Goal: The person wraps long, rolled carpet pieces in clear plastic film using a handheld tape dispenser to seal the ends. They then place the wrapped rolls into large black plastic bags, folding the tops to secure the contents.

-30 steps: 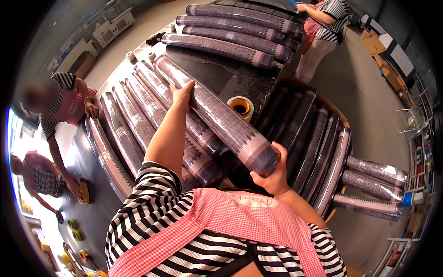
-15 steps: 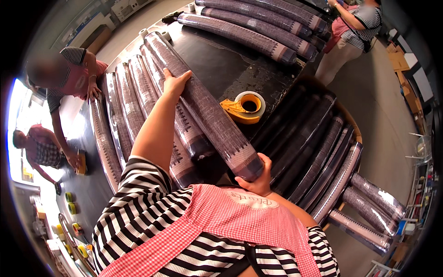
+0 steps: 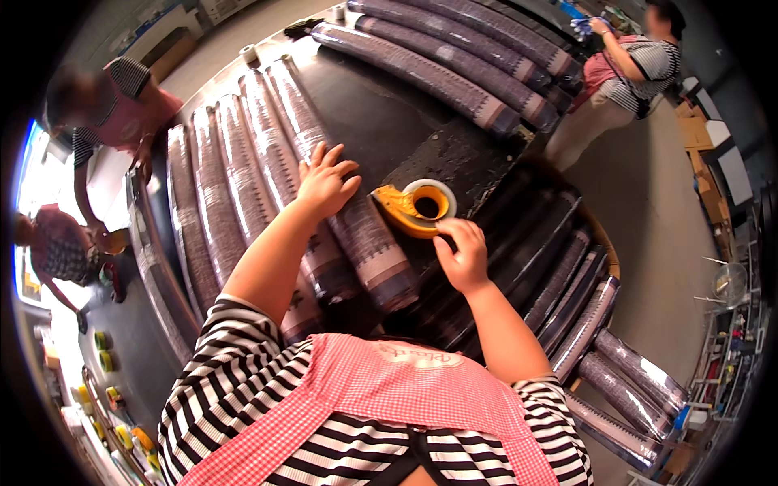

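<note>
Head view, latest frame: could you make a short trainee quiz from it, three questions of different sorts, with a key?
1. Short answer: Which of the wearer's hands lies with spread fingers on a plastic-wrapped patterned roll?
2. True or false: The fingers of the right hand are at the near edge of the yellow tape dispenser.
3. Fill in the blank: The wearer's red-and-white apron has a ____ pattern.

Key:
1. The left hand.
2. True.
3. Checked.
</note>
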Motion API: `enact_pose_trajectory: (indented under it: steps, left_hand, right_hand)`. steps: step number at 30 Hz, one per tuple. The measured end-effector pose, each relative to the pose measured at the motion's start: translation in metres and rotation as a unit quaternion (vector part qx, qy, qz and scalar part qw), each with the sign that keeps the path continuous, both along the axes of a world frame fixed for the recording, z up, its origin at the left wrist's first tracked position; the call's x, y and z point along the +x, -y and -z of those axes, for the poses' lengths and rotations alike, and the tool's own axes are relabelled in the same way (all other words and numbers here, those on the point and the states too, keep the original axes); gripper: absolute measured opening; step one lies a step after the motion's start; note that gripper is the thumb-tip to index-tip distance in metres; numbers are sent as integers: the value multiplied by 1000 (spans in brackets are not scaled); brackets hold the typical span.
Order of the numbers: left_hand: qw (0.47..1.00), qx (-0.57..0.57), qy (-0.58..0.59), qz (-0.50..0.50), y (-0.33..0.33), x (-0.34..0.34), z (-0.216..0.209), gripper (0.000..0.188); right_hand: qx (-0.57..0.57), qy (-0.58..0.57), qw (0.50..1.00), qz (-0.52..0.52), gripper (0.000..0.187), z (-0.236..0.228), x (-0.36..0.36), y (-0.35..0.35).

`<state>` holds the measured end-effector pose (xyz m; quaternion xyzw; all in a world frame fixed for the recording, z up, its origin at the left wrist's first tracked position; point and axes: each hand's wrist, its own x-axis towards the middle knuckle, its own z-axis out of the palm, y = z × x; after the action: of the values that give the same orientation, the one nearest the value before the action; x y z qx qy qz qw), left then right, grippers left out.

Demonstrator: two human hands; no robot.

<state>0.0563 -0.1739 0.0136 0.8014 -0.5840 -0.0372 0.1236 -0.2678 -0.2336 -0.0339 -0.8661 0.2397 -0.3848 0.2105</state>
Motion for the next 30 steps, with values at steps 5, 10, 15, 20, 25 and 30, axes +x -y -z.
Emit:
enact_pose_trajectory:
  steps: [5,10,15,20,25,30]
  left_hand:
    - [1000,-15,-14,-4,-1,0,-2,38]
    - [999,-34,-36,-6,0,-1,2,38]
    - [995,-85,-56,10,-5,2,10,36]
    - [994,-90,-53,11,-7,3,8,35]
    - [995,-84,-57,10,-7,4,5,35]
    - [992,-92,-85,12,-8,1,1,34]
  right_hand:
    - [-94,-210,973,36,38,3,51,41]
    - [-28,-128,991,16,32,3,43,77]
    - [99,-12,977,186,40,-15,10,201]
    - [-41,-156,942,294,113,-12,22,308]
    - [57,-305,890,334,103,-28,52,324]
    - [162,-260,930,203,91,-35,25,284]
